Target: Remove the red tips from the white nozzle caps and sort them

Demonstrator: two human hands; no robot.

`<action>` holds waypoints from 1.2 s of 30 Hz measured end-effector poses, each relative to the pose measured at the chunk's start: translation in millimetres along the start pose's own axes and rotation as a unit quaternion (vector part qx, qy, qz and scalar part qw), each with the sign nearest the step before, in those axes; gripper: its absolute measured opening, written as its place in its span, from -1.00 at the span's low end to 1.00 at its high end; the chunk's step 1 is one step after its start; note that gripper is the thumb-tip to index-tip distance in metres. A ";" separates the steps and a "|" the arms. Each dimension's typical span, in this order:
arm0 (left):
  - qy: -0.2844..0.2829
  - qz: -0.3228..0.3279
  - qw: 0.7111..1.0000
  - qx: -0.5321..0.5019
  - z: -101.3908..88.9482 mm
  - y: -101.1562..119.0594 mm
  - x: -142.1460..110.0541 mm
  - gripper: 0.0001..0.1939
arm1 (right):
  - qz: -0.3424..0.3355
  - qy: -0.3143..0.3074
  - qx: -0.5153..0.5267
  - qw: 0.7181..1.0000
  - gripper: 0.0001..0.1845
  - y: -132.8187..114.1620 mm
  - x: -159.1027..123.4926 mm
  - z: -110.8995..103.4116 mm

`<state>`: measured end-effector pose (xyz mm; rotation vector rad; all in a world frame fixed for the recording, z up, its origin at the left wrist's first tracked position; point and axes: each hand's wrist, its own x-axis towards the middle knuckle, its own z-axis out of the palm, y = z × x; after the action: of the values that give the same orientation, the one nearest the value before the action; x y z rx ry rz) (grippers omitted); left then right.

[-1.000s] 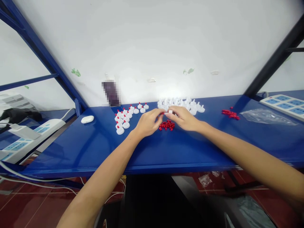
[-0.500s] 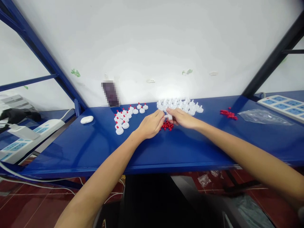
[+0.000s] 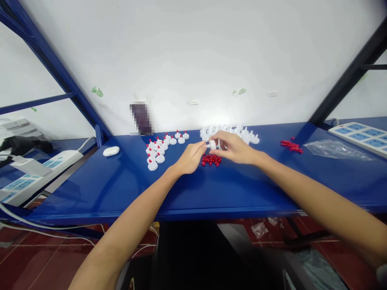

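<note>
Between my two hands is a white nozzle cap (image 3: pixel 213 145), lying sideways above the table. My left hand (image 3: pixel 190 158) pinches its narrow tip end; the fingertips hide whether anything red is on it. My right hand (image 3: pixel 236 147) grips the wide base between thumb and fingers. Just below them is a pile of small red tip caps (image 3: pixel 211 160). Behind my right hand stand many bare white nozzle caps (image 3: pixel 244 135), partly hidden by it. To the left of my left hand, several white nozzle caps with red tips (image 3: pixel 160 150) stand upright in loose rows.
The blue table (image 3: pixel 121 189) meets a white wall. A second group of red caps (image 3: pixel 291 145) and a clear plastic bag (image 3: pixel 334 149) lie at right. A white oval case (image 3: pixel 111 151) rests at left. Power strips (image 3: pixel 45 173) and blue shelf posts (image 3: pixel 65 60) flank the table.
My right hand has turned and its fingers have spread around the wide base of the nozzle cap. The cap has shifted slightly up and left, showing more of the red pile.
</note>
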<state>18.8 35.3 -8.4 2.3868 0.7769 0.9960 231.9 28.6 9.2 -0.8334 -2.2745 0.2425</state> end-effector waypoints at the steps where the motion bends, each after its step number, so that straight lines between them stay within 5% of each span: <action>1: -0.006 -0.007 1.000 0.002 -1.2 -1.3 0.2 -0.64 | -0.021 0.014 -0.043 0.999 -0.67 0.9 -1.0 1.2; 9: -0.059 0.033 0.976 0.209 -4.3 -7.0 -1.9 -0.80 | -0.065 0.030 -0.168 0.983 -0.75 -1.4 -3.2 13.3; 20: -0.139 0.027 0.928 0.345 0.0 -1.0 4.6 -0.80 | 0.007 -0.017 -0.211 0.977 -0.79 -15.2 0.7 12.5; 23: -0.099 -0.035 0.922 0.373 -17.5 -10.2 2.9 -0.83 | 0.047 -0.006 -0.136 0.990 -0.69 -10.0 -0.5 2.4; 26: 0.051 -0.138 0.916 0.372 -50.1 -28.7 -8.9 -0.80 | 0.101 0.090 -0.062 0.989 -0.52 -0.9 -1.7 -14.7; 28: 0.119 -0.105 0.924 0.347 -66.0 -37.7 -18.2 -0.74 | 0.123 0.165 -0.055 0.977 -0.49 5.0 -1.7 -22.8; 30: 0.107 -0.030 0.943 0.313 -68.9 -39.6 -23.7 -0.71 | 0.120 0.200 -0.077 0.969 -0.54 10.2 -1.5 -24.1; 36: -0.017 0.058 0.951 0.303 -32.2 -24.2 -19.9 -0.65 | 0.109 0.121 -0.168 0.972 -0.68 23.2 -2.0 -7.8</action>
<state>-24.7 46.2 -11.6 2.9878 1.0609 0.8398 249.8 44.8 4.9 -1.2197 -2.0212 -0.1480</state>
